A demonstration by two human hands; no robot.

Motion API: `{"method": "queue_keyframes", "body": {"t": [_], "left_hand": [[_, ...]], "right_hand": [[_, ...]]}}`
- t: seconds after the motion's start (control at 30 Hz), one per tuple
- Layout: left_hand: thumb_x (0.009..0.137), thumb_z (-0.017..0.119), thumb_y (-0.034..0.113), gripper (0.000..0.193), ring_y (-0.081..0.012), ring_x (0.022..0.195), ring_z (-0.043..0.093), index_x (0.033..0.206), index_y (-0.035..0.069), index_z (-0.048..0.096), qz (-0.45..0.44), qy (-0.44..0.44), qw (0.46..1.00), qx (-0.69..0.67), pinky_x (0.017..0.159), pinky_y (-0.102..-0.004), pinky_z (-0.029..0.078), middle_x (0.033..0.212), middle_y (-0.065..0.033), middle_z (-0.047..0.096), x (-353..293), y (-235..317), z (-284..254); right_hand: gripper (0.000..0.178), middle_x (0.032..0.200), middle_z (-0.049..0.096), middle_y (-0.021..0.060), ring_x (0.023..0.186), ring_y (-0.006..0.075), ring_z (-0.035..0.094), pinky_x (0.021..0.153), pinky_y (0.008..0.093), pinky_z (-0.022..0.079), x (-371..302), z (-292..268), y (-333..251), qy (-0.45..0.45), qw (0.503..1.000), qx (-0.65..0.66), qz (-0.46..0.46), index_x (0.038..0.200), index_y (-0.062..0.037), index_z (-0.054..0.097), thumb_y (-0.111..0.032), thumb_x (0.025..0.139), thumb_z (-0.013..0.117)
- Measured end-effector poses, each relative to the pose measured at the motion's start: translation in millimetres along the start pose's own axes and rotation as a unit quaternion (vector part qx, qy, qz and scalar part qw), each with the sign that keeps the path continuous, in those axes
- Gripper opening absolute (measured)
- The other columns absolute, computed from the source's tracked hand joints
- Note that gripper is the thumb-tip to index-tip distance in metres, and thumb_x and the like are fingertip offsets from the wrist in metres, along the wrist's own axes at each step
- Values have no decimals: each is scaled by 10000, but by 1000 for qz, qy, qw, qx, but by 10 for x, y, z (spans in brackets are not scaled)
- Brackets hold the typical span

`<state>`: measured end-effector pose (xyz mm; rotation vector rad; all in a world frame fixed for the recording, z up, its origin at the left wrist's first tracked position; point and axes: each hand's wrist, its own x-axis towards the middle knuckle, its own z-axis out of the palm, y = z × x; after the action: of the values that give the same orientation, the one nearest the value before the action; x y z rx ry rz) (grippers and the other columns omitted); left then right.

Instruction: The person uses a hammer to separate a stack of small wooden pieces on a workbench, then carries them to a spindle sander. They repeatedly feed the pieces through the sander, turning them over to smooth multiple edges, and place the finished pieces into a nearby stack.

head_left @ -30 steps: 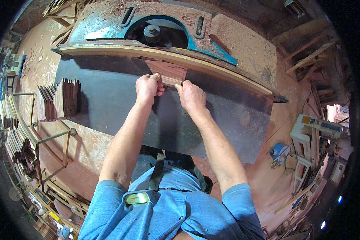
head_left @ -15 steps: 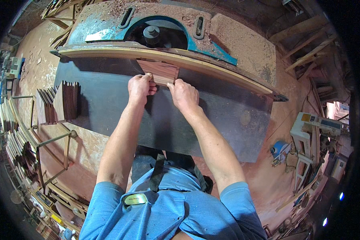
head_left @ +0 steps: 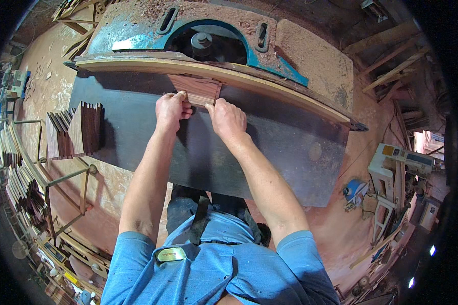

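Observation:
A small reddish-brown wooden board (head_left: 198,89) with striped grain lies flat on the dark machine table (head_left: 290,152). Its far edge meets the long wooden fence (head_left: 269,84). My left hand (head_left: 172,109) is closed on the board's near left corner, thumb on top and fingers curled. At the near right corner, my right hand (head_left: 227,118) pinches the board between thumb and fingers. Behind the fence, a round spindle (head_left: 201,43) sits in a teal curved guard (head_left: 241,38). Where the cutter meets the board is hidden by the fence.
Stacked cut boards (head_left: 84,129) stand at the table's left end. More pieces lean on a metal-framed rack (head_left: 48,188) at left. Sawdust covers the machine's back (head_left: 310,56). A blue motor-like tool (head_left: 355,190) lies on the floor at right.
Both hands and the board have slid a little to the left along the fence. My grip looks the same, and the stacked boards stay in place.

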<state>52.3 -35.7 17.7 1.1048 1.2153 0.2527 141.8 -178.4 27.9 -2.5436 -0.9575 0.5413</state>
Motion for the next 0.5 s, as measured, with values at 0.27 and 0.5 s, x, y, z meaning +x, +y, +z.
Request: {"method": "queue_keyframes", "body": {"t": [0.27, 0.5], "left_hand": [[949, 633, 198, 169, -156, 574, 606, 918, 34, 604, 2, 1, 1000, -8, 496, -284, 512, 754, -76, 642, 121, 33, -236], [951, 631, 206, 194, -162, 578, 605, 923, 16, 602, 10, -8, 1000, -2, 506, -287, 504, 753, -83, 640, 202, 83, -403]], "right_hand": [[426, 875, 712, 220, 864, 381, 708, 771, 495, 556, 69, 76, -234, -16, 1000, 10, 9, 914, -1, 645, -419, 968, 584], [429, 886, 716, 213, 870, 374, 710, 778, 496, 555, 119, 150, -389, -16, 1000, 6, 3, 931, 0, 650, -420, 976, 570]]}}
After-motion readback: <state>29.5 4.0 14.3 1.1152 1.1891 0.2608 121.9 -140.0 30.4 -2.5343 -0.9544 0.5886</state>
